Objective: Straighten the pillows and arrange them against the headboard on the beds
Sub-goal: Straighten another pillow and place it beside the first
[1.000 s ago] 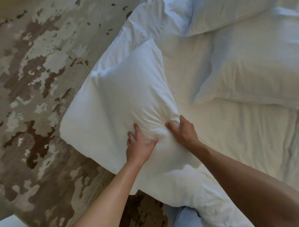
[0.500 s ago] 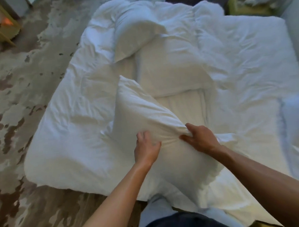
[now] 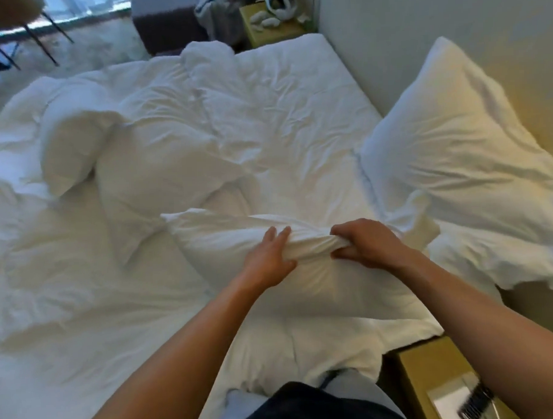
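I hold a white pillow (image 3: 213, 240) over the near side of the bed (image 3: 280, 114), its long edge bunched between my hands. My left hand (image 3: 266, 260) grips the fabric from the left and my right hand (image 3: 365, 245) is clenched on the same fold from the right. Another white pillow (image 3: 456, 157) leans upright against the pale headboard wall (image 3: 404, 39) at the right. Two more pillows lie crumpled on the left half of the bed, one (image 3: 66, 145) resting partly on the other (image 3: 147, 180).
A rumpled white duvet (image 3: 82, 297) covers the bed. A yellowish nightstand (image 3: 434, 379) stands by my right arm, another (image 3: 270, 29) at the far end of the bed with small white items on it. A chair (image 3: 23, 27) and a dark bench (image 3: 166, 27) stand beyond.
My view has swung from the carpet side to the headboard side. Both hands have carried the pillow rightward across the bed and turned it from upright to lying edge-on.
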`<state>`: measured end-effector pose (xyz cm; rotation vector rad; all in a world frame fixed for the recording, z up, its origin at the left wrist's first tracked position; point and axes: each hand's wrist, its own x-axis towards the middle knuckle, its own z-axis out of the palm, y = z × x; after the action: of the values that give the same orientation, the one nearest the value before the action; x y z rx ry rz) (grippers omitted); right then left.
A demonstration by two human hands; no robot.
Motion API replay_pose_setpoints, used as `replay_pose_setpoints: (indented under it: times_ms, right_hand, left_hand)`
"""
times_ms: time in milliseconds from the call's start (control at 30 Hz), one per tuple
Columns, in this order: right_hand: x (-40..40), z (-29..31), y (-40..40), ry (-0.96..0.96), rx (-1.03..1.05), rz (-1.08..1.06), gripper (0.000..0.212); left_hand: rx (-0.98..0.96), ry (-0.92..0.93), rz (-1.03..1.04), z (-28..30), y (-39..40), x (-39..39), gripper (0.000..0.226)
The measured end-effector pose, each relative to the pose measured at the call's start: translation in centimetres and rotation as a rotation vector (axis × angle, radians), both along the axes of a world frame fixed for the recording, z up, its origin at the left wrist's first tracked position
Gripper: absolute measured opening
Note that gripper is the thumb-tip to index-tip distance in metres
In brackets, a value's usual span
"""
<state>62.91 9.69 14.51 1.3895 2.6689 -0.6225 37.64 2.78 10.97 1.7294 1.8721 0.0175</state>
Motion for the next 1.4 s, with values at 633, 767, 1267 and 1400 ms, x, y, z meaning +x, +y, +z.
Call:
replay_pose_setpoints:
  times_ms: [633,767,1267,1400]
  right_hand:
    - [0.9,-8.8,-3.0,-0.022,-0.135,-0.378,0.058]
    - [1.0,-8.1,-5.0,0.076,-0.113,-0.462,0.033]
    - [-0.1,-3.0,-11.6,0.054,0.199,-0.722,0.011]
    - [-0.8,-2.1,-11.3,0.181,0.068,-0.727,0.009]
  left_hand:
    - [-0.083,0.034,-0.001,-3.9,-0.3,3.6,0.072]
    - [-0.115,0.080,-0.066,-3.9,0.1,2.2,0.074]
    - [0.180,-0.009,-0.282,-3.1,-1.0,-2.3,0.023]
    - [0.185,-0.045,-0.269,-2.7,-0.5,-3.3,0.022]
